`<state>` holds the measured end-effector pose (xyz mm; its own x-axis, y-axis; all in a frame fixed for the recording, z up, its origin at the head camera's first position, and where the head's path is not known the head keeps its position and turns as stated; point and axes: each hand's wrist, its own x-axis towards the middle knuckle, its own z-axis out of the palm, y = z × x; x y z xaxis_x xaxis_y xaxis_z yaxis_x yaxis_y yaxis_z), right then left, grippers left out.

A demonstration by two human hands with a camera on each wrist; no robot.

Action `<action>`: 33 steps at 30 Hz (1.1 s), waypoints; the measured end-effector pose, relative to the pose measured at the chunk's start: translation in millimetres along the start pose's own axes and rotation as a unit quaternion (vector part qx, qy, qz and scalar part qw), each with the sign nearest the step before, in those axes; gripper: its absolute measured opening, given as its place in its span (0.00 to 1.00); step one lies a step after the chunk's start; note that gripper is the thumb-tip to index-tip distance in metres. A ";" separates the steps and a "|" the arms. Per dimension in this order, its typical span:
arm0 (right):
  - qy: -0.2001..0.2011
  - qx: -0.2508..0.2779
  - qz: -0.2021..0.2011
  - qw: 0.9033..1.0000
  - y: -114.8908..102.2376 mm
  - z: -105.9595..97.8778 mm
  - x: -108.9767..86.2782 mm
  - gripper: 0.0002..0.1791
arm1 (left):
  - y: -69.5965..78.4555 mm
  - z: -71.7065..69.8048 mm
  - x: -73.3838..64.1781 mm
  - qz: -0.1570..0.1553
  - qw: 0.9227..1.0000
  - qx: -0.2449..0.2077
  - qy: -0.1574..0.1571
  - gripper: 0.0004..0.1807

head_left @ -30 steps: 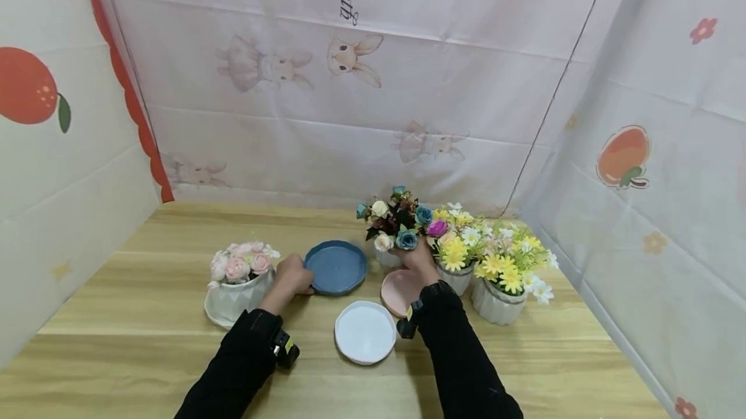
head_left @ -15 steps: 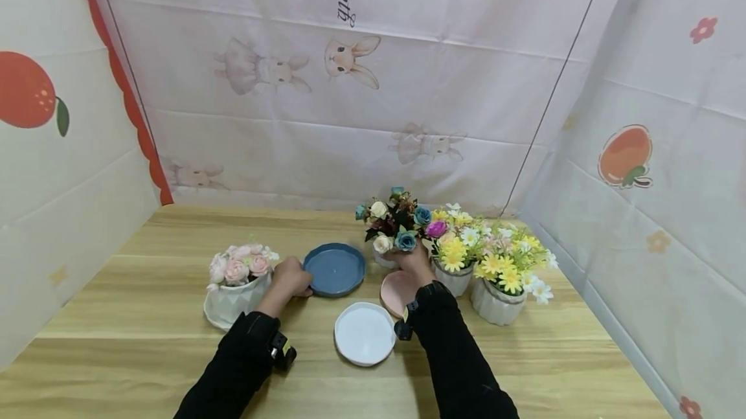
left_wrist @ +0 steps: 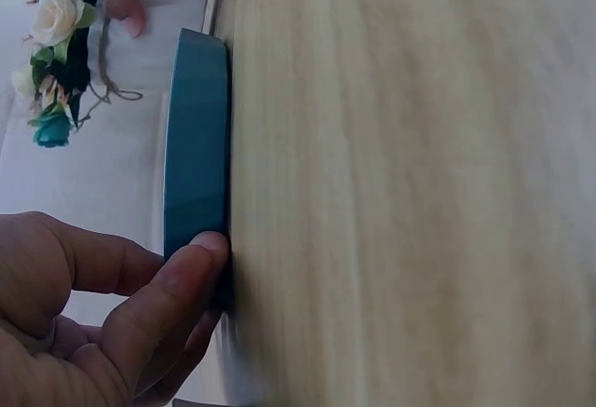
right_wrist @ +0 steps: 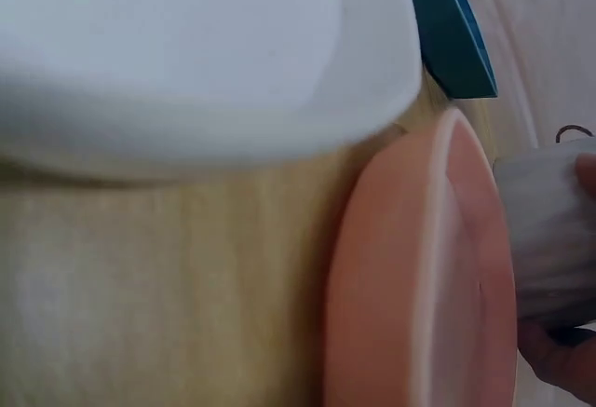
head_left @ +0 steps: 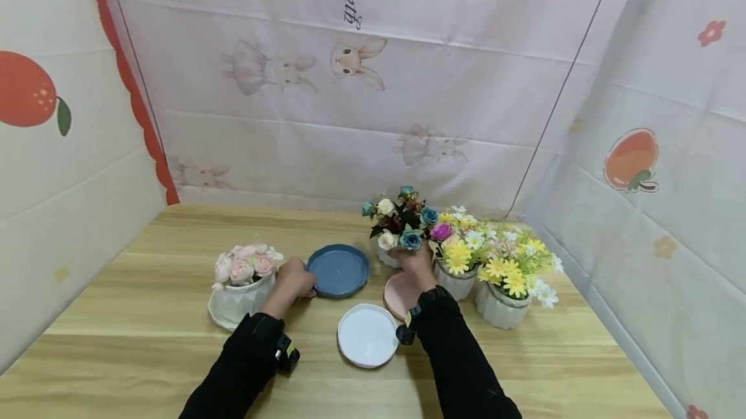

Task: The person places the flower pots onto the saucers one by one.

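Observation:
My left hand (head_left: 295, 278) pinches the near-left rim of a blue scalloped saucer (head_left: 338, 270) on the wooden table. The left wrist view shows thumb and fingers at the end of the saucer's teal-looking side (left_wrist: 197, 137). Behind and right of it stands a pale flowerpot (head_left: 386, 256) with blue and cream artificial roses (head_left: 402, 218). My right hand (head_left: 416, 263) grips this pot from its right side; in the right wrist view fingers lie on both sides of the pot (right_wrist: 549, 230). A pink saucer (head_left: 399, 294) lies under the right wrist, partly covered by it.
A white saucer (head_left: 368, 335) lies in front of the blue one. At the left, a white pot (head_left: 241, 296) of pink flowers stands on another white saucer (head_left: 218, 312). Two pots of yellow and white flowers (head_left: 513, 276) crowd the right. A printed cloth (head_left: 291, 160) backs the table.

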<state>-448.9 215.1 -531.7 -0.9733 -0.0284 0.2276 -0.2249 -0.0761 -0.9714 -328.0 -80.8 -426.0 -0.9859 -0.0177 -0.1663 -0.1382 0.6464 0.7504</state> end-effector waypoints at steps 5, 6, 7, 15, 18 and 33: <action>0.030 -0.146 -0.057 0.987 -28.3 11.5 -28.9 0.15 | -3.3 1.8 -2.0 -0.004 1.000 0.000 0.002 0.03; 0.039 -0.153 -0.069 0.985 -39.6 17.3 -36.7 0.15 | -3.4 2.0 -2.1 -0.004 1.000 0.000 0.004 0.03; 0.047 -0.157 -0.073 0.984 -52.9 23.1 -45.1 0.15 | -3.4 2.3 -2.2 -0.004 1.000 0.001 0.005 0.03; 0.059 -0.206 -0.051 0.975 -135.6 56.7 -83.7 0.26 | -2.6 2.6 -0.9 -0.007 1.000 -0.006 0.005 0.06; 0.051 -0.218 -0.054 0.973 -141.5 58.5 -83.6 0.27 | -3.0 2.2 1.3 -0.008 1.000 -0.008 0.005 0.06; 0.059 -0.240 0.073 0.966 -127.3 78.0 -68.4 0.42 | -0.5 -1.6 -2.2 0.001 1.000 -0.005 -0.003 0.11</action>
<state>-350.2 149.0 -418.3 -0.9881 0.1125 0.1046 -0.0527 0.3913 -0.9187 -325.9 -82.3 -425.0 -0.9855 -0.0122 -0.1694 -0.1380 0.6389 0.7568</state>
